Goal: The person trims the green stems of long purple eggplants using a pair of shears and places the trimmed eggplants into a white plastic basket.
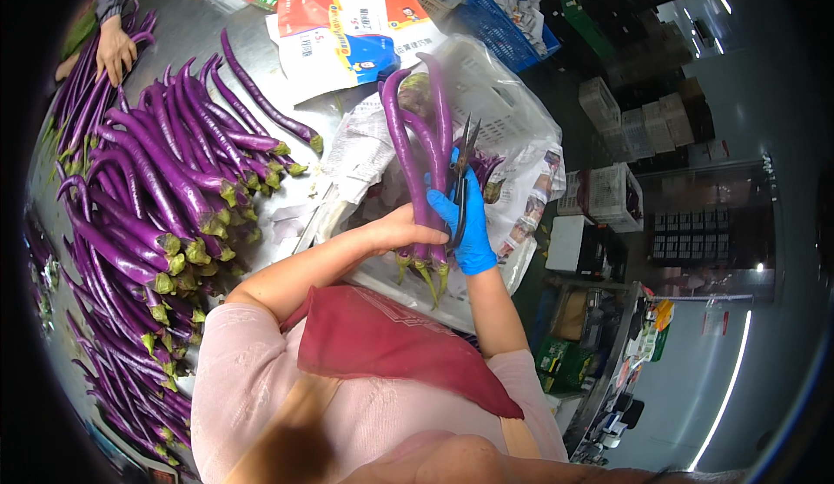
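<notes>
My bare left hand [410, 228] is closed around several long purple eggplants [409, 158], their green stems pointing towards my body. Beside them, my blue-gloved right hand [466, 223] holds black-handled scissors [464, 164], blades pointing away from me; its thumb lies against the eggplants. Below both hands is a crate lined with clear plastic [544, 116] and printed newspaper [361, 135], with more eggplants [485, 166] inside. A large heap of eggplants [153, 184] lies on the metal table at the left, stems mostly facing the crate.
A co-worker's hand [116, 50] rests on eggplants at the upper left. Printed plastic bags [352, 34] lie beyond the crate. A blue basket [502, 28] holds crumpled paper. White crates [603, 197] and a loaded shelf [612, 347] stand at the right.
</notes>
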Tool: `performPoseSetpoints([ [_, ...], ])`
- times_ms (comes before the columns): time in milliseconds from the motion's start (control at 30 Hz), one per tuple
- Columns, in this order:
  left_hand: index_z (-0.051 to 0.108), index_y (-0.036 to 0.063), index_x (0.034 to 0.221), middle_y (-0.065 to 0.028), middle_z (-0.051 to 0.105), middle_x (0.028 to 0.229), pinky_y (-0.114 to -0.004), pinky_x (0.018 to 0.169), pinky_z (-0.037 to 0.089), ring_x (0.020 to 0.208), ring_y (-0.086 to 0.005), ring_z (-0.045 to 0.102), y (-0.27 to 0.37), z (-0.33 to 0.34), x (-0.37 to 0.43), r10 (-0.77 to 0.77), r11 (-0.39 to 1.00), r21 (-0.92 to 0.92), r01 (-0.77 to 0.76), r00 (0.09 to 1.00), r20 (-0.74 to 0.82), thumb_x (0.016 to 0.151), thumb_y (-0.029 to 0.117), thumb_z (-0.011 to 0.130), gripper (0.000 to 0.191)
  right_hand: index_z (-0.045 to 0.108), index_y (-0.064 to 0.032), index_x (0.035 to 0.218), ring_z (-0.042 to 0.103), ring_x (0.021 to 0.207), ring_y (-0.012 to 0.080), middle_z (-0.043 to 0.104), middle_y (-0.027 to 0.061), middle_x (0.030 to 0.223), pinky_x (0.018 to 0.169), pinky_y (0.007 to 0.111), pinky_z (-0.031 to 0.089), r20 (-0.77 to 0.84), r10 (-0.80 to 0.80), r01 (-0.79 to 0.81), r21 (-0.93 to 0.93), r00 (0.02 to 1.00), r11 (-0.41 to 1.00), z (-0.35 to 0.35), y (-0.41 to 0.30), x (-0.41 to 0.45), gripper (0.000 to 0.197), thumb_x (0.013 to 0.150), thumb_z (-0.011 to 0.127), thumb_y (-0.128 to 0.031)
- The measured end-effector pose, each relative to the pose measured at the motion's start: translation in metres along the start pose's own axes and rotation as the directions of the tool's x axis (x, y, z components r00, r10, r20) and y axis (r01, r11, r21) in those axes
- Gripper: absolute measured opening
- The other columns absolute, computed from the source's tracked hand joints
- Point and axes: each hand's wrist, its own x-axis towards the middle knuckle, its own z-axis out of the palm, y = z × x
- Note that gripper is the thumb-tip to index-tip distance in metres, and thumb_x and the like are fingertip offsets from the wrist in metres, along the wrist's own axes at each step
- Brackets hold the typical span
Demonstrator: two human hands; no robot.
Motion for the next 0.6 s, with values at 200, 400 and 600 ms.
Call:
performPoseSetpoints([
  [200, 0.048, 0.0017, 0.119, -0.0054, 0.055, 0.11, -0.03, 0.09, 0.041, 0.103, -0.0142, 0.051, 0.005, 0.029, 0.02, -0.051, 0.999, 0.015, 0.05, 0.995, 0.083, 0.081, 0.018, 0.067, 0.046, 0.033, -0.0043, 0.135, 0.054, 0.099, 0.0178, 0.053, 0.0075, 0.112, 0.087, 0.031, 0.045, -0.132, -0.15, 0.179, 0.251, 0.98, 0.951, -0.041, -0.003, -0.022, 0.064, 0.08, 0.064, -0.011],
  [400, 0.05, 0.0003, 0.115, -0.0074, 0.056, 0.106, -0.032, 0.091, 0.04, 0.102, -0.0174, 0.052, 0.001, 0.043, 0.042, 0.025, 0.974, 0.226, -0.026, 1.0, 0.007, 0.074, 0.006, 0.063, 0.043, 0.035, -0.0046, 0.134, 0.055, 0.098, 0.0184, 0.055, 0.0085, 0.109, 0.086, 0.031, 0.045, -0.346, -0.284, 0.374, 0.226, 0.894, 0.9, -0.106, -0.019, -0.048, 0.066, 0.079, 0.065, -0.021],
  [600, 0.051, 0.0018, 0.108, -0.0001, 0.048, 0.07, -0.022, 0.045, 0.035, 0.052, -0.0072, 0.044, -0.003, 0.061, 0.056, 0.061, 0.907, 0.421, -0.002, 0.99, -0.128, 0.084, 0.005, 0.061, 0.026, 0.042, -0.0038, 0.126, 0.057, 0.09, 0.0217, 0.056, 0.0116, 0.105, 0.078, 0.034, 0.05, -0.475, -0.281, 0.498, 0.428, 0.834, 0.755, -0.178, -0.035, -0.1, 0.055, 0.077, 0.062, -0.023],
])
